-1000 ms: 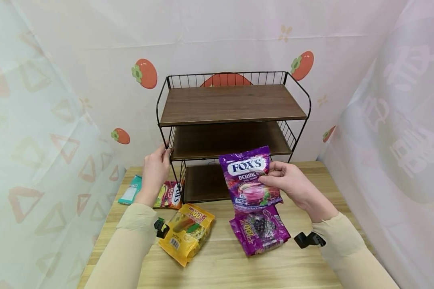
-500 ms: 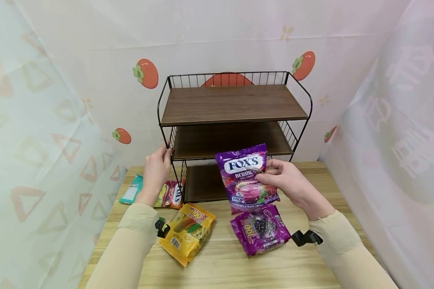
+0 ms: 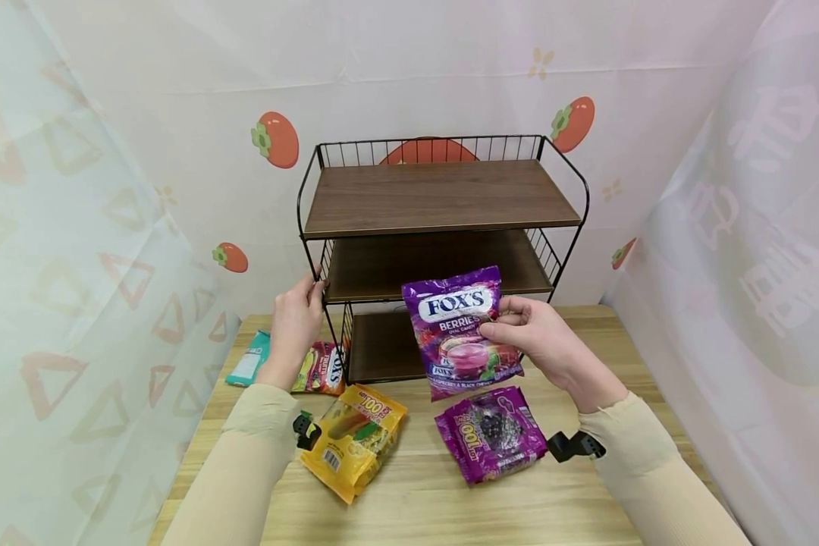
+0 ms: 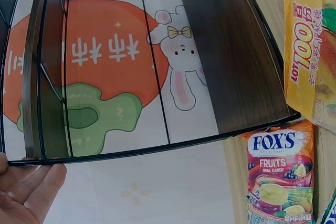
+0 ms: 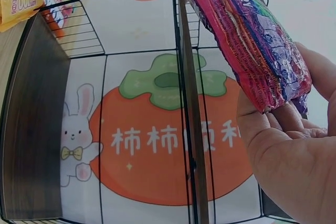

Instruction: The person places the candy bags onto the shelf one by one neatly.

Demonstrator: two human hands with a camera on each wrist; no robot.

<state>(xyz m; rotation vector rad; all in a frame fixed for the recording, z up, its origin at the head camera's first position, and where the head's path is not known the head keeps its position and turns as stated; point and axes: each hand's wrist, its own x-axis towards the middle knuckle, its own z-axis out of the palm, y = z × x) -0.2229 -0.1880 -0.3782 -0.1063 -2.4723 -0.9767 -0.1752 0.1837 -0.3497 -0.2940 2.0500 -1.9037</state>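
Note:
My right hand pinches the right side of a purple Fox's Berries candy bag, thumb in front, fingers behind. The bag hangs in front of the lower part of a three-tier shelf rack with black wire frame and brown boards. In the right wrist view, the candy bag shows its edge and back. My left hand grips the rack's left front post at the middle board. In the left wrist view, fingertips of the left hand meet the frame; part of that hand is cut off.
On the wooden table lie a yellow candy bag at front left and a purple grape candy bag below the held one. A Fox's Fruits bag and a teal packet lie left of the rack. Printed cloth stands behind.
My right hand has moved slightly left and up with the Fox's Berries bag, uncovering more of the purple grape bag below. My left hand stays on the rack post.

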